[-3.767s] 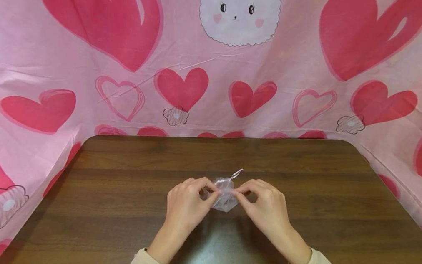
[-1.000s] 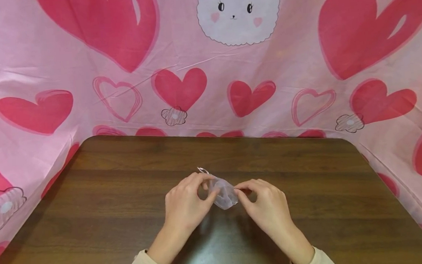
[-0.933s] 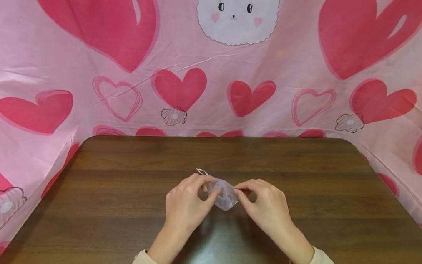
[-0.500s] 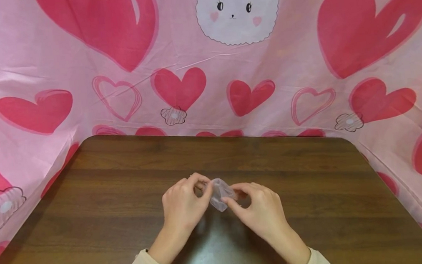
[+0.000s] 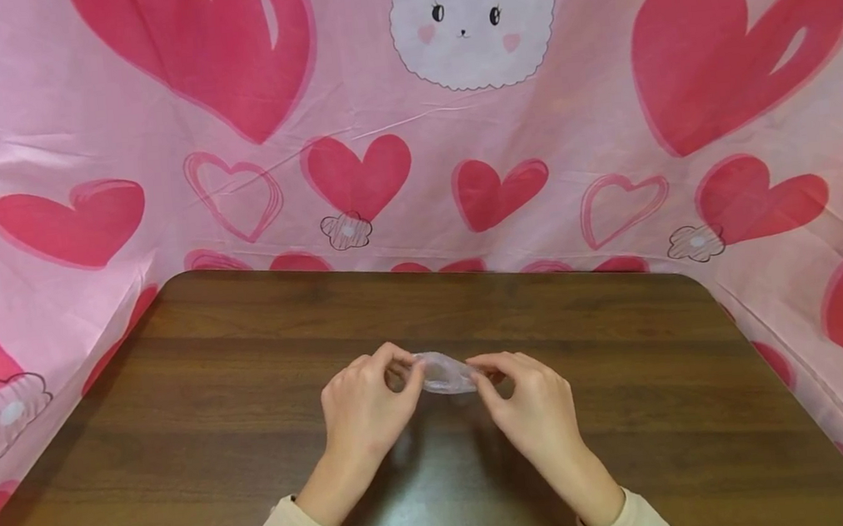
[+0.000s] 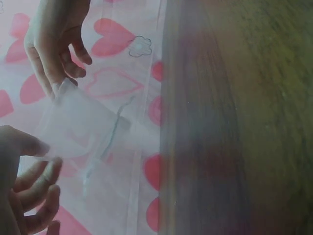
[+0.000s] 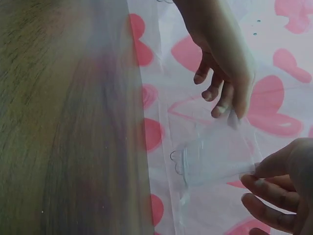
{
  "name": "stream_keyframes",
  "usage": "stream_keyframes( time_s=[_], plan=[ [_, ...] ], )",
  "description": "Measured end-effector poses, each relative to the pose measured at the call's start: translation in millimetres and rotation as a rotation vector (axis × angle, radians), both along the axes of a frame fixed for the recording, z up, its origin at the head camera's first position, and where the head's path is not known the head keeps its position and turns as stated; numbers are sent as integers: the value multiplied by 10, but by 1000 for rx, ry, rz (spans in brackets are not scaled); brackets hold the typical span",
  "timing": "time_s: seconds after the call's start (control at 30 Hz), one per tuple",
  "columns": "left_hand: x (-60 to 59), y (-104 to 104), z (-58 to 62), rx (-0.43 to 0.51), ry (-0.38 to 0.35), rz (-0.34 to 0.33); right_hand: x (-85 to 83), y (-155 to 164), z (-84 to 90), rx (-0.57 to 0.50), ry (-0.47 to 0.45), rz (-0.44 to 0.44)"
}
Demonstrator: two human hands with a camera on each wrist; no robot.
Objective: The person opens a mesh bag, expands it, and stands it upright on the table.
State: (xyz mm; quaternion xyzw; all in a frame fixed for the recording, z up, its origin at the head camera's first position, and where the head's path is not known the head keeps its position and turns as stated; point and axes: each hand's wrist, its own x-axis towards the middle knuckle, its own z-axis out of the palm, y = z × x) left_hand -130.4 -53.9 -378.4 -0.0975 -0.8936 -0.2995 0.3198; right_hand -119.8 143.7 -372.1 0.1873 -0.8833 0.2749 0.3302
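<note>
**Sheer pouch stretched between two hands**

The left hand point(image 5: 362, 406) and right hand point(image 5: 535, 403) each pinch one end of a small translucent white organza drawstring pouch point(image 5: 446, 373); it hangs taut just above the dark brown wooden table point(image 5: 216, 414); a pink heart-printed cloth point(image 5: 156, 152) hangs behind.

I seem to be working in a home craft corner: a dark wooden table point(image 5: 254, 411) backed by a pink heart-and-bunny printed cloth point(image 5: 410, 130).

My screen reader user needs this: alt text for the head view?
Two hands, left hand and right hand, pinch a small sheer pouch between them above a dark wooden table. A pink cloth with red hearts hangs behind.
</note>
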Motion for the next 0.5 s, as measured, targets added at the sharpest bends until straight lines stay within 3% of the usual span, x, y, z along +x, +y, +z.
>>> stream_keyframes(
  time_s=[0.2, 0.5],
  plan=[
    [1, -7, 6, -20, -22, -6, -4, -14, -20, 17, 40, 28],
    [-10, -9, -1, 1, 15, -9, -6, -22, -40, 20, 58, 86]
  ],
)
